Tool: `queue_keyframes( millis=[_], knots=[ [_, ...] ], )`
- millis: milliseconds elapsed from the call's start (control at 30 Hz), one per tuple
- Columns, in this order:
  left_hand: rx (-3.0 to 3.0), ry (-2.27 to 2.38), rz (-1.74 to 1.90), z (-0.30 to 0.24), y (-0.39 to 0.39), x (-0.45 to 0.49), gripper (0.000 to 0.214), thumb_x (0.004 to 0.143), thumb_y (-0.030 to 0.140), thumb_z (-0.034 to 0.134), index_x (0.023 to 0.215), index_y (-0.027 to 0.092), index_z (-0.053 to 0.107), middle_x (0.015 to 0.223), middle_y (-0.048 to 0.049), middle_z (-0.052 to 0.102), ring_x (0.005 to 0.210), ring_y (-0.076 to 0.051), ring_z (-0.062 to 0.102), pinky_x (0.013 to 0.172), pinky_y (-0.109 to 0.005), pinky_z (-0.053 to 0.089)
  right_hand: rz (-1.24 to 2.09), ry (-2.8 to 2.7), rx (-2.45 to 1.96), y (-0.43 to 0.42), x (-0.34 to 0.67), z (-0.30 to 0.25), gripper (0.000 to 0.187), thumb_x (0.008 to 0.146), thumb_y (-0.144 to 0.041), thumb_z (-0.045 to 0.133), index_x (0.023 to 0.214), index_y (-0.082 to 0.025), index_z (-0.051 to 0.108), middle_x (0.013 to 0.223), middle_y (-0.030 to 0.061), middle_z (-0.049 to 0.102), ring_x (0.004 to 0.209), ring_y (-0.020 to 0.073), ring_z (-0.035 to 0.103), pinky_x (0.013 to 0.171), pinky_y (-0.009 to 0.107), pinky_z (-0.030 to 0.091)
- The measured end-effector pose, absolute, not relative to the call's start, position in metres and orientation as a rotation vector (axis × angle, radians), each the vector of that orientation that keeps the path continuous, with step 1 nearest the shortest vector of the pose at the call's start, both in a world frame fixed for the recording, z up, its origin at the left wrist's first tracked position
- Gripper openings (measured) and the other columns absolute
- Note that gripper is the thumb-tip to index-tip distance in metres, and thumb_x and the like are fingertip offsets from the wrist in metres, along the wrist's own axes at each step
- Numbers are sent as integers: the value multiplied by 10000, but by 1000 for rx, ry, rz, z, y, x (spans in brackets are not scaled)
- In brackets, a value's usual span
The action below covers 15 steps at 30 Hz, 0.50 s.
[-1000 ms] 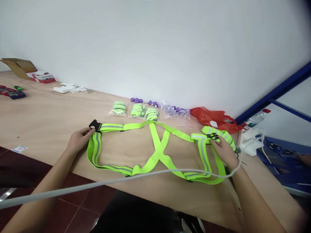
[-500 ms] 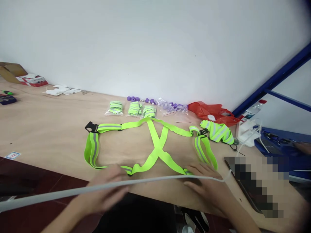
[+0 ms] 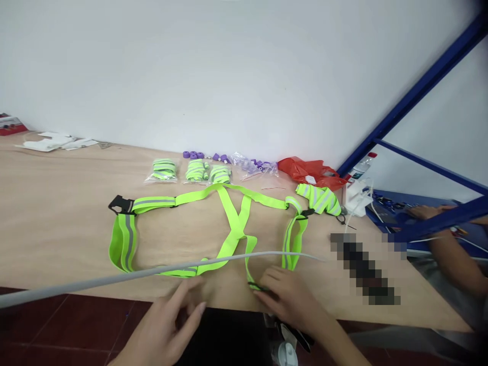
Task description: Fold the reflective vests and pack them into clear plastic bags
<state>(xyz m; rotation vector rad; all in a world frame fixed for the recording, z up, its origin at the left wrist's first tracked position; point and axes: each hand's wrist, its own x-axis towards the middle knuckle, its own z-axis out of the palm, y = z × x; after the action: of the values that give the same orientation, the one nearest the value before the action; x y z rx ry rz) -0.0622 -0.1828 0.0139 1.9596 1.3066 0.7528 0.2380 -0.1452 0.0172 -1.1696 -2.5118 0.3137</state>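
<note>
A neon-yellow reflective harness with grey stripes is spread across the wooden table, its straps crossing in the middle. A black side-release buckle sits at its left end, and another dark fastener at the right. My right hand is closed on the harness's lower right strap beside a dark slider, bending that strap toward me. Just below the lower left strap, my left hand holds nothing, thumb and fingers apart. A pale cable passes in front of the view, covering part of the lower straps.
Several bagged yellow straps lie near the wall beside purple pieces. A red plastic bag, a folded yellow strap and a white holder stand at right. Another person's arm is beyond the blue frame.
My right hand has moved left and gripped the lower right strap, pulling it inward and toward me. My left hand has drawn back off the lower left strap. The view has shifted right.
</note>
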Motion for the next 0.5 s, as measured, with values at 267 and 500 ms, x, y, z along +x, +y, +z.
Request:
queue_keyframes(
  millis=[267,500],
  knots=[
    [1524,1288,519,-10,-194,-44,648,920,778,383,846,233,727,869,-97,749,767,-244,718,645,-327,610,196,-2577,-892,-159,155,6,240,967,-305,562,749,-206,579,675,3,655,615,158,555,629,308,409],
    [1254,1362,667,-50,-209,-75,676,781,867,530,886,235,746,831,-86,750,744,-284,716,724,-413,628,1159,-2453,-775,-158,137,36,201,961,-147,519,772,-196,565,770,-7,675,671,118,627,634,208,461]
  ],
)
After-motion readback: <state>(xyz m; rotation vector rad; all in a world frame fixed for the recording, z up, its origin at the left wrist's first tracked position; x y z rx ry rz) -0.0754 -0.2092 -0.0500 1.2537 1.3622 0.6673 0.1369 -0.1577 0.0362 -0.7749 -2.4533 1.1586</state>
